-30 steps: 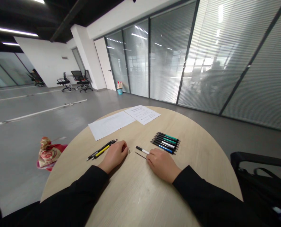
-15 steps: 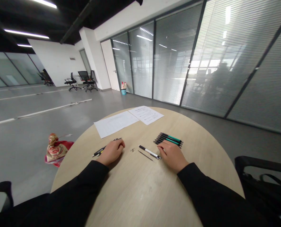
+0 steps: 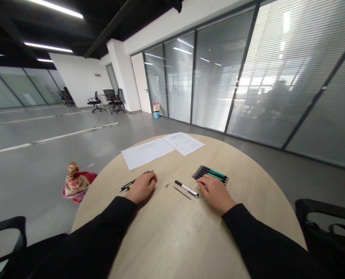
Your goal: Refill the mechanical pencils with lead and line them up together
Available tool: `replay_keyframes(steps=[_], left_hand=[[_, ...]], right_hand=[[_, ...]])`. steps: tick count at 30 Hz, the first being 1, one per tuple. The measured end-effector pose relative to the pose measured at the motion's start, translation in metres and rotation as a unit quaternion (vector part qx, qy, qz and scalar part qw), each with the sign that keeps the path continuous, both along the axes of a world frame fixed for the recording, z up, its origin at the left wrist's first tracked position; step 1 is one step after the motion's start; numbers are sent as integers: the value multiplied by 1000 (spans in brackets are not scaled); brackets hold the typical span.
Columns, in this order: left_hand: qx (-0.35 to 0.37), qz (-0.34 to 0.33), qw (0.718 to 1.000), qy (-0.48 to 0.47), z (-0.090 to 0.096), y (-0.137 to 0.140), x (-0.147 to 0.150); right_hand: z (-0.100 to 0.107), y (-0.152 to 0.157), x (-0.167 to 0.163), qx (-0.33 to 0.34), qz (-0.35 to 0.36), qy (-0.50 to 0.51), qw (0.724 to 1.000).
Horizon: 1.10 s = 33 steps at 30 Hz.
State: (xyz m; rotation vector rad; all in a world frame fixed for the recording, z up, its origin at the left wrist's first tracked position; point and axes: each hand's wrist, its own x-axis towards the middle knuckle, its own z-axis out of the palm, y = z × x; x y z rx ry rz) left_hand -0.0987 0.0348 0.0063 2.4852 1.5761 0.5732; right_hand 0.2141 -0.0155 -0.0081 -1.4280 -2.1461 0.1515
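My left hand (image 3: pixel 142 188) rests on the round table with its fingers curled in, partly covering several dark pens (image 3: pixel 126 186); a bit of yellow shows among them. My right hand (image 3: pixel 214 193) lies loosely curled at the near side of a row of black-and-green pens (image 3: pixel 217 171), hiding part of it. No object shows in either hand. Between the hands lies a white pen (image 3: pixel 187 188) with a black grip, its clip end close to my right fingers. A thin pen refill (image 3: pixel 181 192) is beside it. Tiny pieces (image 3: pixel 167 185), too small to name, lie nearer my left hand.
Two printed sheets (image 3: pixel 147 152) lie at the far side of the wooden table (image 3: pixel 172 240). Chair armrests (image 3: pixel 329 207) stand at both sides. On the floor at left is a red and gold bag (image 3: pixel 78 182). Blinds and glass panels line the right.
The camera view has turned slightly left, so everything sits a little further right. Both hands stay in place beside the same pens; nothing was taken or let go.
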Motion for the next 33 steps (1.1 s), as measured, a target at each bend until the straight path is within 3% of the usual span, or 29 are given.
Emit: replay_keyframes(steps=[3, 11, 22, 33], left_hand=[[24, -5, 1000, 12, 2, -12, 13], [67, -157, 983, 67, 7, -38, 39], [103, -137, 985, 27, 6, -30, 36], [162, -171, 966, 106, 0, -31, 48]], right_hand=[[0, 0, 0, -12, 9, 0, 1000], [-4, -4, -7, -48, 25, -20, 998], [-4, -8, -14, -71, 12, -52, 996], [-4, -5, -18, -64, -11, -90, 994]])
